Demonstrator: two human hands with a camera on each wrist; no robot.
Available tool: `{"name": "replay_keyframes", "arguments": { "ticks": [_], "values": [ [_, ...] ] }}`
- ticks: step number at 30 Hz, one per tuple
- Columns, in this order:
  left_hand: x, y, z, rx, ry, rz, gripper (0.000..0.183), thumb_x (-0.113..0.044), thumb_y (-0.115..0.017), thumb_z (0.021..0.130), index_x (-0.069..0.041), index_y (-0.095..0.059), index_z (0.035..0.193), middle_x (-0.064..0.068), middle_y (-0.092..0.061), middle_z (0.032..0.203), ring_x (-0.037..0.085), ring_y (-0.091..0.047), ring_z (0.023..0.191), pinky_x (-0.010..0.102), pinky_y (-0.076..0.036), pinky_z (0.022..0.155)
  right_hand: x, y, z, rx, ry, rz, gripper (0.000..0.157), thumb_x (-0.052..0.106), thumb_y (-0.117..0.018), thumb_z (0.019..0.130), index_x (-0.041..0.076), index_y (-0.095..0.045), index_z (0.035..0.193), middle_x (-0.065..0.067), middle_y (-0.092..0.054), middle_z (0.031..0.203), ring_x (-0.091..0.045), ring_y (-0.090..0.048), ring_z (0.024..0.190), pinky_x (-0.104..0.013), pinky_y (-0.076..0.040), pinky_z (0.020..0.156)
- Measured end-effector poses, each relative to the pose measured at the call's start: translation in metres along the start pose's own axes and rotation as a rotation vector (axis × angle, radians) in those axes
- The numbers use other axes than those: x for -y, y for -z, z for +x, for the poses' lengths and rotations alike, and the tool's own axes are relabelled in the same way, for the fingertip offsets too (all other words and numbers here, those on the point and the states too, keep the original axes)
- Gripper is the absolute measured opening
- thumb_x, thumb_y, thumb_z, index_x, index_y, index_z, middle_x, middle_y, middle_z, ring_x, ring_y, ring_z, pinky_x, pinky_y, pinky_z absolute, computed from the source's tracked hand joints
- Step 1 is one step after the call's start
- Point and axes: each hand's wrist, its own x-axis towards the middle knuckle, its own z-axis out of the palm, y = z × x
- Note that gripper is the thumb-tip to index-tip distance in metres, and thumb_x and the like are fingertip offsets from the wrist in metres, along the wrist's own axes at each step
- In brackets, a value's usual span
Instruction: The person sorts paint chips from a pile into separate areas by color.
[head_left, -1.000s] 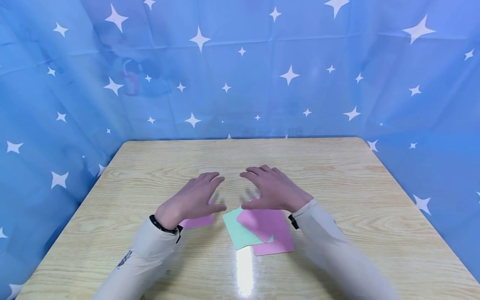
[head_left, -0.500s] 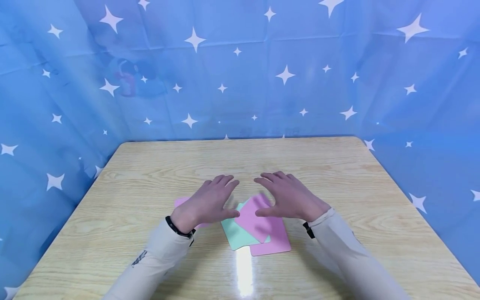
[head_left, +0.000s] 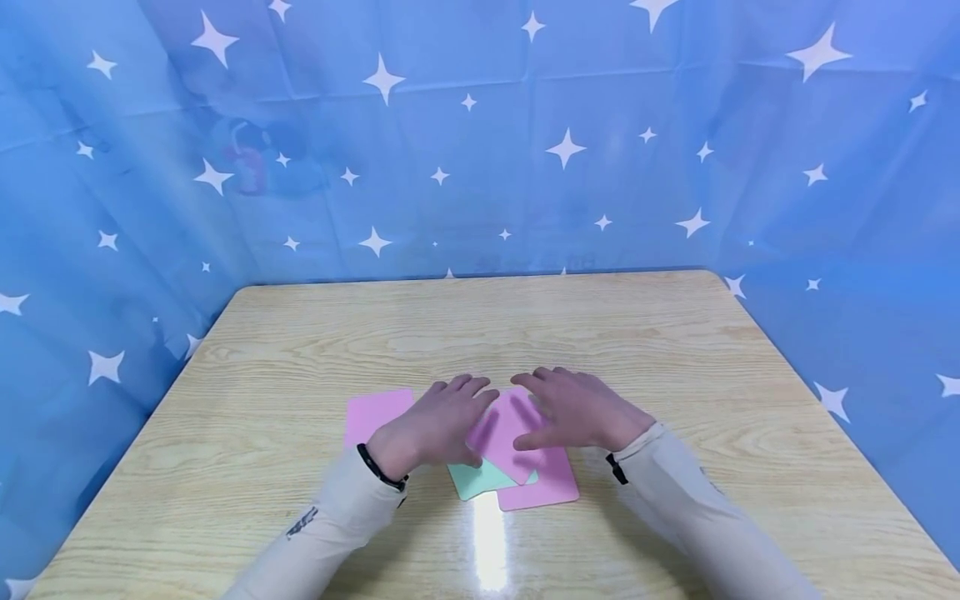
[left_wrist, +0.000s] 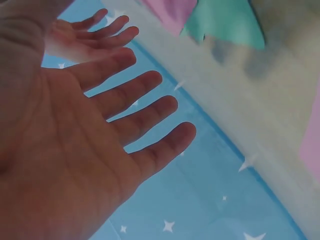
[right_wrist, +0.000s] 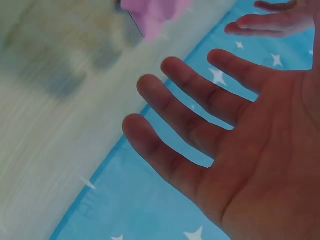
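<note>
Over the table's middle, my left hand [head_left: 442,423] and right hand [head_left: 581,408] hover facing each other, fingers spread and holding nothing. Below them several flat coloured sheets overlap: a mint green sheet [head_left: 480,478], a pink sheet [head_left: 506,454] on top of it, and another pink sheet [head_left: 551,490] underneath. A separate pink sheet [head_left: 375,412] lies to the left, partly hidden by my left hand and wrist. The left wrist view shows my left palm with relaxed fingers, plus the mint sheet [left_wrist: 230,25]. My right palm fills much of the right wrist view, a pink sheet [right_wrist: 152,17] beyond it.
The light wood-grain table [head_left: 315,333] reaches back to a blue curtain [head_left: 480,150] printed with white stars. A bright reflection [head_left: 489,542] shines on the tabletop near the front. Dark bands circle both wrists at the white sleeves [head_left: 330,525].
Both hands have shifted right and then nearer to me, the left one moving over the overlapping sheets. More of the left pink sheet is uncovered. The head view has turned slightly.
</note>
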Motion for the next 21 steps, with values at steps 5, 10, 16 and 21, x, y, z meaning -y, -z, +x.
{"name": "replay_keyframes", "arguments": {
  "ticks": [5, 10, 16, 21],
  "values": [
    [-0.007, -0.013, 0.006, 0.003, -0.019, 0.015, 0.091, -0.039, -0.09, 0.077, -0.012, -0.046, 0.152, 0.01, -0.043, 0.158, 0.033, -0.04, 0.146, 0.053, -0.041, 0.114, 0.006, -0.008, 0.003, 0.049, 0.004, 0.007, 0.094, 0.065, -0.077, 0.077, 0.012, -0.05, 0.15, -0.009, -0.064, 0.132, -0.027, -0.063, 0.112, -0.049, -0.056, 0.086],
    [-0.013, -0.02, 0.008, -0.011, -0.046, 0.022, 0.08, -0.044, -0.087, 0.079, -0.014, -0.052, 0.144, 0.007, -0.049, 0.151, 0.028, -0.045, 0.141, 0.049, -0.046, 0.109, 0.01, -0.012, 0.0, 0.064, 0.016, 0.003, 0.097, 0.066, -0.079, 0.073, 0.016, -0.049, 0.151, -0.006, -0.062, 0.134, -0.026, -0.061, 0.114, -0.05, -0.054, 0.091],
    [-0.017, -0.023, 0.01, 0.004, -0.049, -0.022, 0.079, -0.044, -0.083, 0.084, -0.013, -0.049, 0.148, 0.008, -0.046, 0.154, 0.027, -0.043, 0.144, 0.048, -0.047, 0.109, 0.013, -0.015, -0.005, 0.09, 0.019, 0.006, 0.108, 0.065, -0.085, 0.066, 0.015, -0.044, 0.153, -0.004, -0.057, 0.134, -0.026, -0.056, 0.116, -0.048, -0.052, 0.092],
    [-0.018, -0.024, 0.012, 0.015, -0.038, -0.053, 0.086, -0.045, -0.081, 0.086, -0.013, -0.042, 0.155, 0.008, -0.043, 0.157, 0.026, -0.041, 0.145, 0.049, -0.046, 0.11, 0.014, -0.016, -0.006, 0.087, 0.03, 0.021, 0.108, 0.055, -0.089, 0.066, 0.012, -0.043, 0.153, -0.005, -0.055, 0.133, -0.026, -0.054, 0.115, -0.046, -0.053, 0.09]
  ]
}}
